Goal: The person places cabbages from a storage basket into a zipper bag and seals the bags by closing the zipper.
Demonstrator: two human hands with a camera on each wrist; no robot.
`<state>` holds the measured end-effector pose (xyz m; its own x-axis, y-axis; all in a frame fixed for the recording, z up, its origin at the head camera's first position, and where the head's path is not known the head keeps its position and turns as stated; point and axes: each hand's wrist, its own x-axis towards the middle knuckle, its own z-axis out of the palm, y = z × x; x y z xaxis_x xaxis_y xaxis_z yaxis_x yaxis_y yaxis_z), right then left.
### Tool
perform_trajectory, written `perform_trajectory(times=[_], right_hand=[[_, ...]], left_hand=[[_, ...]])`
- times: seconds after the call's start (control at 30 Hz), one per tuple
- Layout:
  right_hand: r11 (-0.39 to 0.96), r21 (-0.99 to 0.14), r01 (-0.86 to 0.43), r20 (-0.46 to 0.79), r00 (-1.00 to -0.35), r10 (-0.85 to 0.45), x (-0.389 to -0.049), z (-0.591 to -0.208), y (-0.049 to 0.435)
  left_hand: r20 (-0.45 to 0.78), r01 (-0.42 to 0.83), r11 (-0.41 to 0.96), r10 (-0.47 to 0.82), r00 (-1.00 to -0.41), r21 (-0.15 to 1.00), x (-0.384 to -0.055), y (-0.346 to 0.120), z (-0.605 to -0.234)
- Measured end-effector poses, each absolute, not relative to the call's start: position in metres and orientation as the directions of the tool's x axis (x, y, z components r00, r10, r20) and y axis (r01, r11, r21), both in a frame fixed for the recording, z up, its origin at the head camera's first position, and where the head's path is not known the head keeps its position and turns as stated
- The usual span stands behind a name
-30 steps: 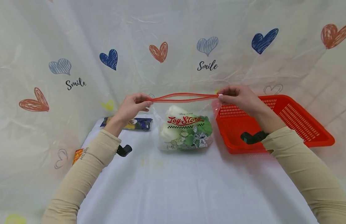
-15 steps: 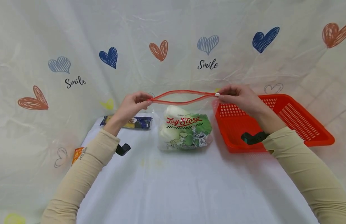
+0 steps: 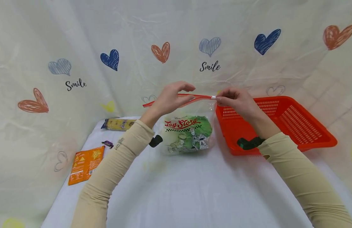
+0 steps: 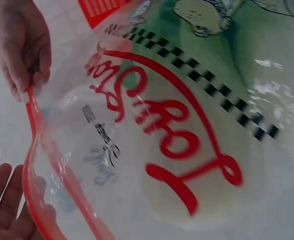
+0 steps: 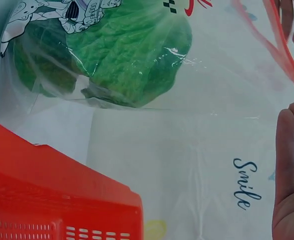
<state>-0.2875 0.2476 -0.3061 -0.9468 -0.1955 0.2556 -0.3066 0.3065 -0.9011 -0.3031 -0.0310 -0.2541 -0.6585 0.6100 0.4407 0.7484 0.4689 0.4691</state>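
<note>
A clear zip bag [image 3: 187, 133] printed "Toy Story" stands mid-table, a leafy green vegetable with white stalks [image 5: 132, 55] showing through it. Its red zip edge [image 3: 203, 96] runs across the top, with the mouth partly parted. At the zip's right end my right hand [image 3: 238, 99] pinches the edge beside the white slider [image 3: 213, 98]. My left hand [image 3: 171, 96] hovers by the middle of the zip, thumb and fingers apart. In the left wrist view, this left hand's spread fingers [image 4: 2, 192] lie beside the red edge. The bag's left part is hidden behind my left forearm.
A red plastic basket [image 3: 315, 125] stands to the right, under my right forearm. On the left lie a yellow packet [image 3: 117, 124], a small purple-wrapped candy [image 3: 107, 144] and an orange packet [image 3: 86, 164]. A white sheet with printed hearts hangs behind.
My left hand has let go of the zip's left end and moved right along it. The right hand and slider have shifted slightly left. The orange packet and candy have come into view.
</note>
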Motion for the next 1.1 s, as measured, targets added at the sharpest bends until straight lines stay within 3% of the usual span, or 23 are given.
perform_trajectory(times=[0.3,0.53,0.73,1.1], right_hand=[[0.285,-0.885,-0.369,0.318,-0.924,-0.212,-0.282,-0.306,0.245],[0.288,-0.879,-0.381,0.323,-0.918,-0.230,-0.279,-0.305,0.239],[0.319,-0.876,-0.362,0.301,-0.927,-0.225,-0.280,-0.306,0.240],[0.343,-0.850,-0.399,0.331,-0.912,-0.242,-0.280,-0.308,0.237]], left_hand=[[0.378,0.773,0.445,0.689,-0.618,0.451,-0.317,0.015,-0.264],[0.403,0.738,0.336,0.669,-0.624,0.585,-0.321,0.018,-0.275],[0.351,0.684,0.330,0.668,-0.656,0.651,-0.323,0.020,-0.282],[0.380,0.712,0.338,0.663,-0.644,0.616,-0.322,0.014,-0.287]])
